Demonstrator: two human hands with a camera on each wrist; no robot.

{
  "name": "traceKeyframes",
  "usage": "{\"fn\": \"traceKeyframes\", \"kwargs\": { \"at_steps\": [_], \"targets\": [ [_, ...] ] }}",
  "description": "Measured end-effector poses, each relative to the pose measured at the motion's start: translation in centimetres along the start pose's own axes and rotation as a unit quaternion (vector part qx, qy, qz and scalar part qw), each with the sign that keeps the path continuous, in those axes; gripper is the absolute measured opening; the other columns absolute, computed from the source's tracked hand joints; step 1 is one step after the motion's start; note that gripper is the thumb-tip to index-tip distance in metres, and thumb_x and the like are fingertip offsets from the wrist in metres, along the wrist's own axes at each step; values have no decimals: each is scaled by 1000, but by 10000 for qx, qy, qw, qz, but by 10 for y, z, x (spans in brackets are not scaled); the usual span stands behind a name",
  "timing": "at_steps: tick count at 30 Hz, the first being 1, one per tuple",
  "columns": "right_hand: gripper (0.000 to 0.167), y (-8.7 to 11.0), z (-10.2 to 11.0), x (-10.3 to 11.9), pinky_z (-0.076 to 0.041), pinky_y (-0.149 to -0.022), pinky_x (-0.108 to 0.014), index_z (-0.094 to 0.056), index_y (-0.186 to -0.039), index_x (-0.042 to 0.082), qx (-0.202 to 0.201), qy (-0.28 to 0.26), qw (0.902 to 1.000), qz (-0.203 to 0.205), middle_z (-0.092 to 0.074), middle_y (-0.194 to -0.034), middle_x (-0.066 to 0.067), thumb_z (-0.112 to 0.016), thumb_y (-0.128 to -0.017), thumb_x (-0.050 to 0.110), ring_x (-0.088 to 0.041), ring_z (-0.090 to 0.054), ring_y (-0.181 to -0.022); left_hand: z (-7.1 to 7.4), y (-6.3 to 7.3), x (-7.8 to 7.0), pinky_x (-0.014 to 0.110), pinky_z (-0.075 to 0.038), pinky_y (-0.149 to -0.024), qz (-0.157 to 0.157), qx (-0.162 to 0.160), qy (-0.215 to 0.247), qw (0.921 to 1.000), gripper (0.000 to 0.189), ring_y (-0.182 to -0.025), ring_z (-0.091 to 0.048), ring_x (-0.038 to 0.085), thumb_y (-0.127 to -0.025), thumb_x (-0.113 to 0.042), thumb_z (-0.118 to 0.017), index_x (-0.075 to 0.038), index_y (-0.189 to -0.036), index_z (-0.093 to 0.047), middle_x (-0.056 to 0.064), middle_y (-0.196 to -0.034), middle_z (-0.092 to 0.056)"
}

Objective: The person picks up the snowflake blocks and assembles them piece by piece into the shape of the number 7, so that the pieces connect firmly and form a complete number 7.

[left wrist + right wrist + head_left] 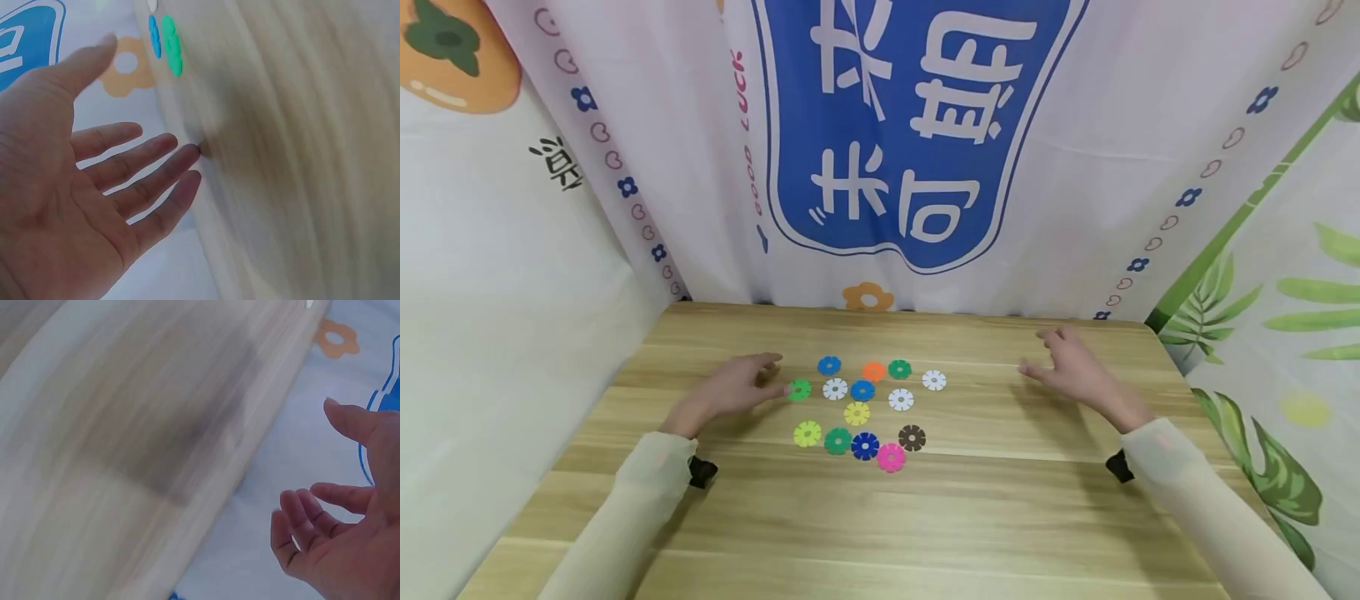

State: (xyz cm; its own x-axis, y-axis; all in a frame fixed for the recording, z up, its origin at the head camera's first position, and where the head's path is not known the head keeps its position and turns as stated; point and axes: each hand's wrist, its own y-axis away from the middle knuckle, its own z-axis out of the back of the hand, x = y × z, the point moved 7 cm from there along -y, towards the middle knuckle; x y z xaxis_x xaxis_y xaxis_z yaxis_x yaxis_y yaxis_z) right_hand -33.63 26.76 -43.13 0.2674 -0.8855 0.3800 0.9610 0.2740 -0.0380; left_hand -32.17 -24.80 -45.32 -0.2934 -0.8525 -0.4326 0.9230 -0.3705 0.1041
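Observation:
Several notched plastic discs, flower-like with a hole in the centre, lie flat on the table in a loose cluster left of the middle in the head view. Among them are a green disc point(799, 389), a blue disc point(829, 366), an orange disc point(874, 372), a yellow disc point(857, 413), a pink disc point(891, 457) and a brown disc point(912, 438). My left hand point(730, 390) is at the cluster's left side, thumb tip beside the green disc, palm bare and fingers spread. Well right of the discs, my right hand point(1078, 377) hovers with loosely bent fingers, holding nothing.
The wooden table point(925, 533) ends at a printed curtain point(700, 167) hanging along its back edge. More cloth hangs at both sides. A black wrist strap piece point(703, 472) shows under the left sleeve, and another point(1120, 467) under the right.

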Motion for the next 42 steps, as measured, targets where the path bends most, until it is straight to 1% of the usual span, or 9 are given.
{"fn": "traceKeyframes", "kwargs": {
  "at_steps": [5, 9, 12, 16, 23, 30, 37, 40, 42],
  "targets": [
    [62, -7, -12, 16, -60, -94, -56, -53, -142, -13, -7, -560, 9983, 175, -66, -127, -33, -73, -100, 28, -42, -69, -110, -3, -3, -9, 48, -64, -90, -101, -100, 340, 9993, 60, -110, -72, 35, -102, -36, -69, 4, -145, -56, 24, -128, -72],
    [51, -13, -28, 33, -62, -89, -46, -61, -135, -10, 135, -1134, 9931, 278, -75, -114, -22, -75, -98, 23, -29, -71, -101, -9, -4, -15, 33, -61, -73, -57, 32, 981, 9952, 50, -92, -69, 21, -100, -29, -73, 2, -137, -62, 16, -111, -74],
    [45, -18, -40, 46, -61, -86, -37, -66, -130, -8, 250, -1553, 9869, 353, -77, -109, -17, -76, -97, 20, -24, -72, -97, -12, -3, -17, 29, -58, -68, 65, 12, 1208, 9926, 46, -85, -65, 17, -99, -28, -74, 1, -133, -65, 12, -104, -73],
    [40, -23, -53, 59, -60, -83, -30, -68, -126, -5, 403, -1930, 9797, 350, -77, -107, -14, -78, -95, 18, -20, -71, -94, -15, -3, -17, 26, -55, -70, 173, -168, 1182, 9927, 40, -86, -63, 17, -98, -27, -76, 0, -126, -68, 10, -101, -71],
    [40, -34, -69, 79, -62, -83, -32, -67, -126, -7, 610, -1993, 9775, 326, -75, -109, -17, -79, -93, 15, -22, -71, -95, -16, -6, -16, 23, -51, -62, 359, -318, 1394, 9891, 21, -80, -57, 17, -96, -23, -78, -5, -104, -69, 7, -93, -65],
    [45, -47, -85, 93, -63, -93, -39, -67, -127, -5, 534, -1906, 9799, 242, -75, -111, -15, -82, -91, 17, -23, -70, -100, -15, -9, -17, 28, -55, -75, 454, -420, 1513, 9865, 29, -92, -63, 21, -94, -21, -79, -1, -112, -68, 12, -104, -69],
    [49, -52, -92, 99, -58, -104, -48, -68, -128, -5, 561, -1829, 9815, -20, -73, -119, -17, -84, -88, 18, -27, -68, -107, -19, -11, -11, 29, -57, -75, 634, -318, 1644, 9838, 37, -98, -64, 24, -93, -23, -80, -1, -119, -67, 18, -114, -70],
    [48, -55, -92, 103, -58, -102, -48, -69, -125, -4, 577, -1717, 9835, -8, -73, -117, -16, -86, -87, 20, -26, -67, -105, -20, -13, -10, 29, -57, -79, 650, -304, 1582, 9848, 40, -100, -65, 25, -92, -23, -82, 0, -120, -67, 19, -116, -69],
    [44, -57, -91, 106, -59, -96, -45, -71, -119, -4, 574, -1641, 9848, -4, -73, -111, -16, -86, -86, 20, -25, -66, -99, -21, -14, -10, 30, -57, -80, 648, -297, 1519, 9858, 41, -100, -65, 25, -91, -23, -82, 0, -121, -66, 19, -116, -69]
  ]
}}
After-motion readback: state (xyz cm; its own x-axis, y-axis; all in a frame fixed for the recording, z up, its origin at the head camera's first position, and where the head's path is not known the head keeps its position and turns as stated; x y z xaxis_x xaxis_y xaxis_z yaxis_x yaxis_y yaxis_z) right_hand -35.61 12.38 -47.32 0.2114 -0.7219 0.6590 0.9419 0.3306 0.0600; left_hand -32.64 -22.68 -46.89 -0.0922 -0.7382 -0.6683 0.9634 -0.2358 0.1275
